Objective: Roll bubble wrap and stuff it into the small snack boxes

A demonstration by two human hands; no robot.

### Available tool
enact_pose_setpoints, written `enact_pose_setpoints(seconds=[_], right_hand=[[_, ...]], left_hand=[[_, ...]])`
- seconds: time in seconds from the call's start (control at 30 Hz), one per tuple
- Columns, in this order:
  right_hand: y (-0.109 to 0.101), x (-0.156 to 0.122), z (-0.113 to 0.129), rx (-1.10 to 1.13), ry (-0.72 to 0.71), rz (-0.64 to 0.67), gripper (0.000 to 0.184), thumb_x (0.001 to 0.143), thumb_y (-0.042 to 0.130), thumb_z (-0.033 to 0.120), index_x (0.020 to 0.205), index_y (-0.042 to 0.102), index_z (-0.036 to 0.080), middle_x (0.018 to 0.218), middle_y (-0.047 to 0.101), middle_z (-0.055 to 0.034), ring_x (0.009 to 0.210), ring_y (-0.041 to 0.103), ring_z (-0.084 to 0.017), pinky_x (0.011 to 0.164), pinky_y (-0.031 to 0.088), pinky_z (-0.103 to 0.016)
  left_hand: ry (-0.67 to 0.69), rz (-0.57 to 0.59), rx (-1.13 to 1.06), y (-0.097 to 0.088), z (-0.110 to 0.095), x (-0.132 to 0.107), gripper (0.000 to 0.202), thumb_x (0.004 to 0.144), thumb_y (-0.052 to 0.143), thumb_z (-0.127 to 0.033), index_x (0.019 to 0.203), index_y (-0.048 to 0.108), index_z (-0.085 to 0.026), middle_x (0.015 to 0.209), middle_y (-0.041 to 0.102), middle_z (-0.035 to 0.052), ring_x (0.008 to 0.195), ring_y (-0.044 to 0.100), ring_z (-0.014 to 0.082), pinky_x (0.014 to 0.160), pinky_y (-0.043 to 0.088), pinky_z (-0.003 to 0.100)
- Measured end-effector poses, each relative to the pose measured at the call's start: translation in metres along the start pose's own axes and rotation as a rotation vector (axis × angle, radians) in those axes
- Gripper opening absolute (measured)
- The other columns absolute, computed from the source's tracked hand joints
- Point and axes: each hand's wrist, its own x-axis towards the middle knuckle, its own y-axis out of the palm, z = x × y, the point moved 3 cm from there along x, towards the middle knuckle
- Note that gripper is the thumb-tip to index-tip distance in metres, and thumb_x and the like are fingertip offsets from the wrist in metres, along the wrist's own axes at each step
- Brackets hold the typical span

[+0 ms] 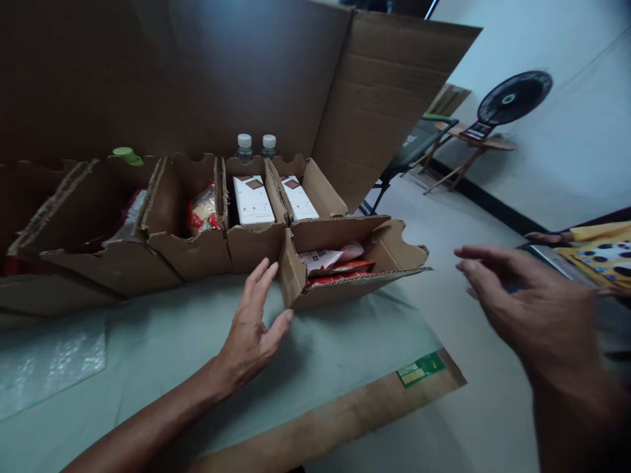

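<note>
Left hand: half-open, empty, by cardboard bin (contact unclear) at right end of counter | Right hand: loosely open, apparently empty, well apart | Step: likely positioning bin | Next: probably 2-handed hold

A black fan stands near a chair and pale wall.

Head-worn view — forward and down.

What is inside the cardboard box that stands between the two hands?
The cardboard box holds red and white packets; anything underneath them is covered and cannot be seen.
</note>
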Motion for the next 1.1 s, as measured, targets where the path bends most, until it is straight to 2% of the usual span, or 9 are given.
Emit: enact_pose_setpoints(seconds=[0.2, 0.3, 0.43, 0.57, 0.67, 0.73, 0.87, 0.97, 1.1], right_hand=[[0.092, -0.037, -0.016, 0.612, 0.246, 0.329, 0.061, 0.068, 0.077, 0.063, 0.109, 0.067, 0.020, 0.115, 0.075, -0.0138, 0.106, 0.070, -0.031, 0.084, 0.058, -0.041], [0.103, -0.056, -0.003, 0.626, 0.271, 0.304, 0.066, 0.067, 0.075, 0.071, 0.104, 0.065, 0.017, 0.106, 0.076, -0.0143, 0.096, 0.070, -0.031, 0.081, 0.057, -0.044], [0.079, -0.117, 0.030, 0.523, 0.332, 0.271, 0.059, 0.071, 0.073, 0.070, 0.098, 0.068, 0.018, 0.093, 0.076, -0.0120, 0.084, 0.070, -0.030, 0.077, 0.055, -0.044], [0.080, -0.165, 0.106, 0.587, 0.230, 0.362, 0.044, 0.078, 0.069, 0.065, 0.086, 0.068, 0.021, 0.086, 0.074, -0.0089, 0.084, 0.069, -0.028, 0.077, 0.054, -0.041], [0.101, -0.158, 0.158, 0.719, 0.145, 0.441, 0.044, 0.077, 0.070, 0.064, 0.087, 0.067, 0.021, 0.085, 0.073, -0.0077, 0.080, 0.066, -0.025, 0.072, 0.053, -0.038], [0.111, -0.145, 0.170, 0.756, 0.177, 0.402, 0.051, 0.073, 0.071, 0.067, 0.092, 0.067, 0.020, 0.087, 0.072, -0.0079, 0.076, 0.065, -0.024, 0.069, 0.053, -0.038], [0.102, -0.149, 0.152, 0.717, 0.280, 0.230, 0.054, 0.072, 0.075, 0.065, 0.099, 0.067, 0.019, 0.096, 0.073, -0.0098, 0.082, 0.066, -0.025, 0.075, 0.054, -0.041], [0.087, -0.185, 0.142, 0.650, 0.269, 0.194, 0.047, 0.077, 0.074, 0.061, 0.096, 0.068, 0.019, 0.094, 0.073, -0.0102, 0.086, 0.067, -0.027, 0.082, 0.054, -0.044], [0.089, -0.227, 0.142, 0.613, 0.155, 0.326, 0.041, 0.080, 0.073, 0.059, 0.095, 0.070, 0.021, 0.091, 0.074, -0.0094, 0.088, 0.068, -0.028, 0.086, 0.055, -0.046]], left_hand=[[-0.232, 0.175, -0.245, 0.042, 0.030, 0.013, 0.103, 0.086, 0.070, -0.049, 0.164, 0.009, -0.023, 0.173, 0.009, 0.0184, 0.159, 0.014, 0.0393, 0.123, 0.027, 0.064], [-0.239, 0.180, -0.314, 0.046, 0.024, 0.011, 0.110, 0.083, 0.073, -0.051, 0.165, 0.007, -0.019, 0.174, 0.007, 0.0189, 0.161, 0.008, 0.0381, 0.127, 0.019, 0.062], [-0.269, 0.118, -0.293, 0.007, 0.009, -0.058, 0.104, 0.085, 0.072, -0.051, 0.165, 0.011, -0.022, 0.173, 0.016, 0.0157, 0.159, 0.016, 0.0382, 0.128, 0.017, 0.062], [-0.393, -0.070, -0.193, -0.072, 0.006, -0.140, 0.084, 0.088, 0.070, -0.050, 0.158, 0.034, -0.023, 0.163, 0.040, 0.0151, 0.153, 0.034, 0.0384, 0.127, 0.025, 0.061], [-0.488, -0.206, -0.139, -0.115, 0.005, -0.141, 0.069, 0.088, 0.070, -0.046, 0.148, 0.048, -0.020, 0.153, 0.052, 0.0147, 0.143, 0.048, 0.0365, 0.122, 0.034, 0.058], [-0.455, -0.282, -0.120, -0.122, 0.004, -0.119, 0.075, 0.083, 0.073, -0.042, 0.149, 0.046, -0.019, 0.150, 0.054, 0.0147, 0.141, 0.050, 0.0351, 0.121, 0.037, 0.056], [-0.341, -0.212, -0.151, -0.102, -0.003, -0.090, 0.083, 0.078, 0.072, -0.036, 0.152, 0.043, -0.014, 0.153, 0.052, 0.0187, 0.147, 0.043, 0.0363, 0.122, 0.034, 0.056], [-0.363, -0.187, -0.151, -0.099, -0.005, -0.109, 0.078, 0.080, 0.071, -0.034, 0.151, 0.045, -0.016, 0.150, 0.055, 0.0171, 0.142, 0.048, 0.0355, 0.120, 0.035, 0.055], [-0.485, -0.195, -0.117, -0.130, 0.008, -0.142, 0.058, 0.083, 0.066, -0.033, 0.138, 0.057, -0.018, 0.133, 0.067, 0.0131, 0.126, 0.060, 0.0322, 0.114, 0.043, 0.050]])
